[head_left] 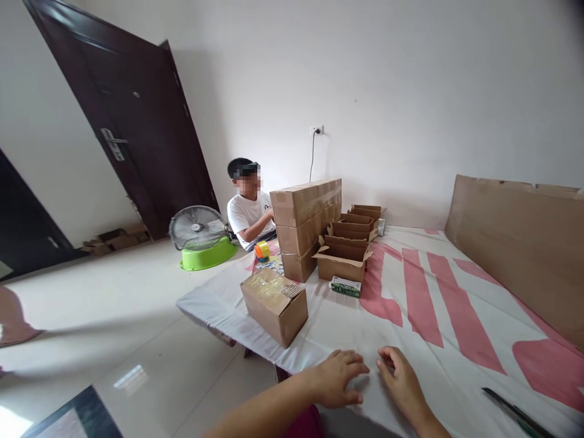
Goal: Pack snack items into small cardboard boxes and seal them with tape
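My left hand [340, 377] hovers at or rests on the table's near edge with its fingers spread, holding nothing. Close beside it, my right hand [402, 383] is loosely curled, with a gap between thumb and fingers and nothing visible in it. Beyond my left hand lies a taped cardboard box [274, 307], closed and set at an angle by the table's left edge. To the right of my right hand is a dark utility knife [515, 413]. A small green-and-white box [345, 286] stands farther back, against the front of an open cardboard box [342, 266].
A stack of taped cartons [301, 234] stands beside a row of open boxes [353, 231]. Behind the stack sits a person [249, 216] near tape rolls [261, 250]. A large cardboard panel [520, 243] borders the right. A fan [197, 228] is on the floor with a green basin [207, 257].
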Available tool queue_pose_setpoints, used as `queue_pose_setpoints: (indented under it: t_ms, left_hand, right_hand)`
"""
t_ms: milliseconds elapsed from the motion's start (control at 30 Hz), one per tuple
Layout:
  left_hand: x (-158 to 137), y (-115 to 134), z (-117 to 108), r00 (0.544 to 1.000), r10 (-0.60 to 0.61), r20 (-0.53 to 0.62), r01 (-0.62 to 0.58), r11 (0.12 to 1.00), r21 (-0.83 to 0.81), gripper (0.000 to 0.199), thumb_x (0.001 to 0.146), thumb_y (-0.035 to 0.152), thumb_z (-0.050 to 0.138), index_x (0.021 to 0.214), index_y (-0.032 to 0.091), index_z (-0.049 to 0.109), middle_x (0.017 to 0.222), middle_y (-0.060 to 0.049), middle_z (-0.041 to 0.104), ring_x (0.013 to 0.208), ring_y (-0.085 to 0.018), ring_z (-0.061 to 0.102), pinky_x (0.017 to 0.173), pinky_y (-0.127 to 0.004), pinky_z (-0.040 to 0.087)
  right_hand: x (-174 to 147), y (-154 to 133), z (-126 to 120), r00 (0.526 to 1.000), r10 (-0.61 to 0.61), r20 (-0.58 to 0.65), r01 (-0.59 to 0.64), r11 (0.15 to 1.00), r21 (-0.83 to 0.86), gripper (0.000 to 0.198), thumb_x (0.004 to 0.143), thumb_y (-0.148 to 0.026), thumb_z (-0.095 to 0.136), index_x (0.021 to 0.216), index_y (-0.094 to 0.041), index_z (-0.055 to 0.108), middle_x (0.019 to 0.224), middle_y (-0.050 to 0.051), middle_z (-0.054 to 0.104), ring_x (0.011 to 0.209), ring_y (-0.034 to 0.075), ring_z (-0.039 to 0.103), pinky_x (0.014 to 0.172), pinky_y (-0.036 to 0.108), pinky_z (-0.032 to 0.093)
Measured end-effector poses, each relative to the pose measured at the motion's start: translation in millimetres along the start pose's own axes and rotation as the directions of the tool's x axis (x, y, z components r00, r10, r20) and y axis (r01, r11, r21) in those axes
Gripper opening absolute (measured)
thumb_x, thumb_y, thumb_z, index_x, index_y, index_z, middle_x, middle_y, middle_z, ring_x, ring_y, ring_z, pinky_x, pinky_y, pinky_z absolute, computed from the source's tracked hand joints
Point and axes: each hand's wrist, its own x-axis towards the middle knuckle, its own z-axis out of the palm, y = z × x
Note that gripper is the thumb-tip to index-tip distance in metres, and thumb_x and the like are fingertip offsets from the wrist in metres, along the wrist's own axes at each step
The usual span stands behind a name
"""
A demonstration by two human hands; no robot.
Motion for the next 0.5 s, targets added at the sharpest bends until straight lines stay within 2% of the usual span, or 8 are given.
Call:
queue_pose_setpoints:
  t_ms: [100, 200, 333, 433, 500]
  left_hand:
    - [-1.2, -0.1, -11.4, 0.983, -0.075, -0.168, 0.077, 0.997, 0.002, 0.05, 0.085, 0.034, 0.054, 0.135, 0.024, 0.05, 0.138, -0.01, 0.054, 0.126, -0.026, 0.05, 0.108, -0.04, 0.038]
    - [32.9, -6.2, -21.2, 0.956, -0.133, -0.26, 0.172, 0.976, 0.136, 0.051, 0.089, 0.035, 0.049, 0.139, 0.023, 0.045, 0.146, -0.009, 0.046, 0.134, -0.03, 0.04, 0.111, -0.047, 0.034]
    - [96.8, -22.8, -28.6, 0.953, -0.172, -0.249, 0.243, 0.925, 0.292, 0.057, 0.092, 0.047, 0.045, 0.144, 0.027, 0.038, 0.158, -0.005, 0.025, 0.144, -0.038, 0.016, 0.112, -0.061, 0.022]
    - [130.5, -39.5, -33.7, 0.947, -0.21, -0.243, 0.281, 0.908, 0.311, 0.057, 0.092, 0.052, 0.04, 0.144, 0.026, 0.041, 0.159, -0.006, 0.023, 0.145, -0.041, 0.008, 0.109, -0.07, 0.012]
    - [140.9, -50.4, -36.6, 0.943, -0.231, -0.238, 0.301, 0.898, 0.322, 0.058, 0.092, 0.053, 0.039, 0.143, 0.027, 0.041, 0.158, -0.005, 0.025, 0.145, -0.043, 0.007, 0.107, -0.073, 0.012]
  right_hand:
    - [0.1, -2.5, 3.0, 0.999, -0.052, 0.011, 0.053, 0.996, -0.065, 0.02, 0.078, -0.037, 0.057, 0.086, -0.021, 0.065, 0.092, 0.01, 0.067, 0.089, 0.026, 0.062, 0.084, 0.04, 0.05]
    - [0.3, -2.7, 4.4, 0.995, -0.087, 0.042, 0.092, 0.985, -0.148, 0.02, 0.079, -0.035, 0.055, 0.087, -0.02, 0.065, 0.094, 0.01, 0.066, 0.092, 0.026, 0.061, 0.086, 0.04, 0.049]
    - [0.6, -0.4, 0.8, 0.994, -0.077, 0.076, 0.088, 0.983, -0.163, 0.021, 0.083, -0.037, 0.05, 0.087, -0.02, 0.063, 0.093, 0.009, 0.066, 0.091, 0.024, 0.061, 0.085, 0.037, 0.049]
    - [1.3, -0.1, -2.8, 0.994, -0.045, 0.1, 0.059, 0.989, -0.139, 0.024, 0.085, -0.04, 0.048, 0.084, -0.021, 0.062, 0.088, 0.007, 0.066, 0.085, 0.023, 0.062, 0.08, 0.035, 0.05]
    - [2.0, -0.2, -4.0, 0.994, -0.028, 0.107, 0.042, 0.99, -0.132, 0.025, 0.085, -0.042, 0.047, 0.083, -0.021, 0.061, 0.086, 0.006, 0.065, 0.082, 0.022, 0.062, 0.077, 0.034, 0.05]
